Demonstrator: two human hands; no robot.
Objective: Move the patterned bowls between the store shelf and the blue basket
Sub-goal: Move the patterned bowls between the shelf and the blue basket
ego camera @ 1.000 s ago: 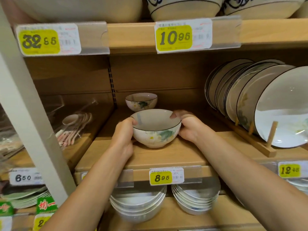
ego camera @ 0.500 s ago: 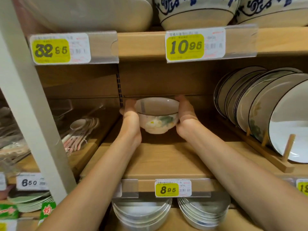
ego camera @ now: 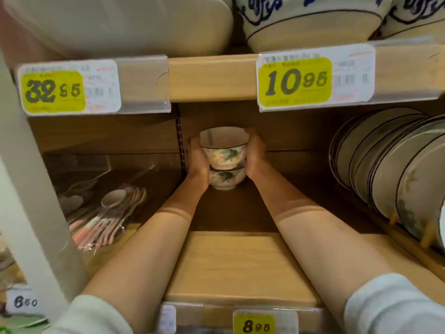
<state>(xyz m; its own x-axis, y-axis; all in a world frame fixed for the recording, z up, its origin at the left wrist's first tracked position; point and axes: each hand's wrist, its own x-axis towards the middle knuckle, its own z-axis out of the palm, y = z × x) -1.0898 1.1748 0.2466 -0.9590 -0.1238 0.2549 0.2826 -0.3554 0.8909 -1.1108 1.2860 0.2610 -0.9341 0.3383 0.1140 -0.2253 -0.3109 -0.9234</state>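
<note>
The upper patterned bowl (ego camera: 224, 150) is held at the rear of the middle shelf (ego camera: 240, 261), at 12 o'clock from the shelf's front edge. It is upright, and its base is sunk inside the rim of the lower patterned bowl (ego camera: 225, 180), which stands on the shelf directly beneath it. Whether the upper bowl is fully seated cannot be told.

The left hand (ego camera: 198, 161) is wrapped against the wall of the upper bowl at its 9 o'clock side. The right hand (ego camera: 255, 157) is wrapped against the wall at its 3 o'clock side. The bowl is clamped between the two hands, with the fingers curled round its far side. Both forearms are extended into the shelf bay, and a pale sleeve (ego camera: 390, 307) is seen at 5 o'clock in the view.

At 3 o'clock from the bowls, a row of plates (ego camera: 385, 165) is stood on edge in a wooden rack. At 8 o'clock from the bowls, packed spoons (ego camera: 113, 213) are laid in the neighbouring bay. A yellow price tag marked 8.95 (ego camera: 255, 325) is fixed to the shelf's front edge at 6 o'clock. On the shelf above, a tag marked 10.95 (ego camera: 295, 80) is fixed at 1 o'clock and a tag marked 32.95 (ego camera: 54, 90) at 10 o'clock. A large blue-patterned bowl (ego camera: 313, 20) is set above the 10.95 tag.
</note>
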